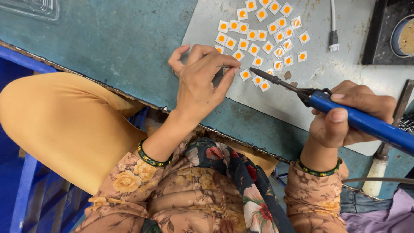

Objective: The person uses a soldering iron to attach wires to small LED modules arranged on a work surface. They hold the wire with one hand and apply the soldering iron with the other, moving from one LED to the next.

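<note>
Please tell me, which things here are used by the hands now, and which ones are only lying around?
In use:
- blue soldering iron, in the right hand
- white-and-orange square chips; left hand pinches at one

Lying about:
- white plug
- dark tray with round pot
- pale-handled tool
- clear plastic tray

Worn, matt teal-painted workbench top [116,39], scuffed and chipped along the edge. Pale grey sheet-metal plate [327,71], dull, stained. Small white square chips with glossy orange round centres [261,14]. Soldering iron with smooth blue plastic handle [366,124], dark matt metal tip. Soft floral printed cloth sleeves [129,181]. Shiny green bangles [151,159]. Clear glossy plastic tray [30,7].
</note>
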